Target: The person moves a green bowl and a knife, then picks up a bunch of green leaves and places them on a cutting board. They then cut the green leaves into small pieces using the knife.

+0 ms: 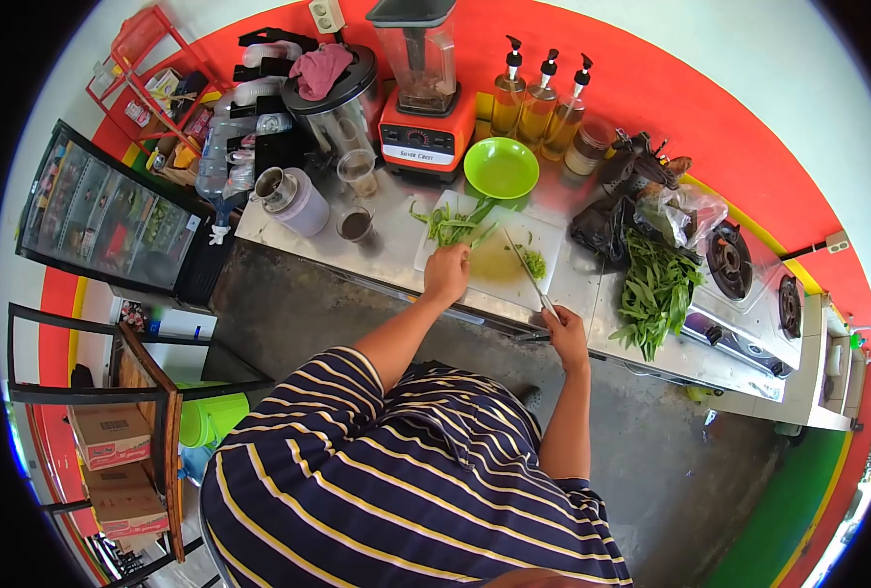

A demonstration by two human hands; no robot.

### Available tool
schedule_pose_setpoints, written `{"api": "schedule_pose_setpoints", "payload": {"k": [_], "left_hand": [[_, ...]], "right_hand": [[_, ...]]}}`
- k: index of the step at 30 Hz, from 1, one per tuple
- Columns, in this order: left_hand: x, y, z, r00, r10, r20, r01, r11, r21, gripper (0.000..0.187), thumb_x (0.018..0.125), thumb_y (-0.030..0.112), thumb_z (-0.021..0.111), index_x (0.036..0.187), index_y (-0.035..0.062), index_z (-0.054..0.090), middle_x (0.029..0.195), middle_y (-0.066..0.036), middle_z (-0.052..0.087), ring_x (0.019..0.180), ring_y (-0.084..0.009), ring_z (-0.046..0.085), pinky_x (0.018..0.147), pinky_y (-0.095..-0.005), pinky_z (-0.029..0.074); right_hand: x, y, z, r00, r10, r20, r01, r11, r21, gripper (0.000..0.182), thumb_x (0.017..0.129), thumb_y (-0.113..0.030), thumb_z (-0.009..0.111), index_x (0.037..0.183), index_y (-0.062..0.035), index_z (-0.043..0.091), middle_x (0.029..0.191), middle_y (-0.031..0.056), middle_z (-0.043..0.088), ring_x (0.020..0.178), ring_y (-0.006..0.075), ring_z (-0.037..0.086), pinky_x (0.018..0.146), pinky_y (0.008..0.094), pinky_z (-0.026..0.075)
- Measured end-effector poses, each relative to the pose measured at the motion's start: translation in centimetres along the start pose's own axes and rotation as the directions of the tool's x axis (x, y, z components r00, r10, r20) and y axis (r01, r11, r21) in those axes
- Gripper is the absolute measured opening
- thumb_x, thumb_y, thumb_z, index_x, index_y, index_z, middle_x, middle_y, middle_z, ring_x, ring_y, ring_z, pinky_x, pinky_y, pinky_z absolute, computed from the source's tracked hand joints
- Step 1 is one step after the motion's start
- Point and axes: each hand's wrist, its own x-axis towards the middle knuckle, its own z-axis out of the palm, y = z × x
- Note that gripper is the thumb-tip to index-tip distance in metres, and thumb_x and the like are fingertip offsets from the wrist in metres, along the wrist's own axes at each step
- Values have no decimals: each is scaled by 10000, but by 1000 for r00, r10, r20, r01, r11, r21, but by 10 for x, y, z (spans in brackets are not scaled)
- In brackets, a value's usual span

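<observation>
A white cutting board (545, 233) lies on the metal counter near its front edge. My right hand (568, 335) is closed around the handle of a knife (525, 258), whose blade points away from me across the board. Beside the blade sits a small heap of finely chopped greens (534, 263). My left hand (447, 273) is closed on long green stalks (482, 235) at the board's left part, left of the knife. More leafy greens (445, 224) lie just beyond that hand. Behind the board stands a shallow green bowl (501, 167).
A red blender (420, 132), oil pump bottles (536, 113) and a jar (587, 149) line the back. On the left are a plastic cup (355, 225) and a metal-topped container (298, 203). Leafy greens (654, 294) hang over the edge beside a gas stove (734, 269).
</observation>
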Motion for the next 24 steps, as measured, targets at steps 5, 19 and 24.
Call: {"api": "schedule_pose_setpoints", "payload": {"k": [5, 19, 24], "left_hand": [[-10, -40, -13, 993, -24, -113, 6, 988, -155, 187, 876, 33, 620, 1055, 37, 674, 917, -162, 669, 812, -332, 649, 743, -431, 523], [26, 9, -119, 963, -231, -139, -5, 500, -866, 462, 886, -55, 693, 1288, 2, 471, 1014, -115, 645, 998, -221, 701, 851, -279, 527], [40, 17, -103, 957, -245, -158, 2, 549, -836, 478, 861, -19, 746, 1262, 2, 486, 973, -112, 672, 874, -153, 680, 812, -270, 537]], "right_hand": [[-3, -1, -6, 999, 1, -34, 2, 997, 77, 298, 949, -239, 687, 1094, 21, 710, 703, -49, 532, 606, 46, 426, 537, 247, 320], [3, -4, 19, 992, -40, 121, 42, 999, -15, 265, 974, -251, 643, 931, 7, 686, 641, -16, 550, 556, 70, 466, 517, 270, 359], [7, -5, 24, 998, -49, -47, 48, 999, -16, 271, 992, -257, 620, 890, -8, 658, 633, -22, 521, 550, 69, 451, 514, 269, 356]]}}
